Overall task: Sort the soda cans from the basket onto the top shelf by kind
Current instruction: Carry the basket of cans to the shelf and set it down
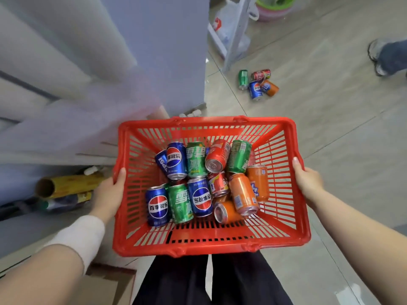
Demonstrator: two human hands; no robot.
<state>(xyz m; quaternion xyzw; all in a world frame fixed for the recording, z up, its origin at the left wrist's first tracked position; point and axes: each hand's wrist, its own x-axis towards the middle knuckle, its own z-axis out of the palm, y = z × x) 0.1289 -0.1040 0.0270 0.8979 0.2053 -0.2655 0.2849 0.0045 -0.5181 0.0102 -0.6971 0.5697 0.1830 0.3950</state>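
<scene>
Red slatted plastic basket point(284, 194), long axis left-right, gripped by left hand point(109, 194) and right hand point(308, 180); aluminium soda cans point(199, 195) lying flat, mostly pointing fore-aft.

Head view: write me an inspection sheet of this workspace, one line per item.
Surface: tiled floor; no shelf top clearly seen, the pale unit at left is blurred.
Job's things: red basket held above the person's legs, holding mixed blue, green, red and orange soda cans lying on their sides.
Clutter: four loose cans on the floor; foil roll and cardboard box at left.
Hands: left hand grips the basket's left rim; right hand grips its right rim.
Cables: nothing seen.
Surroundings: white rack leg, plastic bag, stacked basins, another person's shoe at far right.
</scene>
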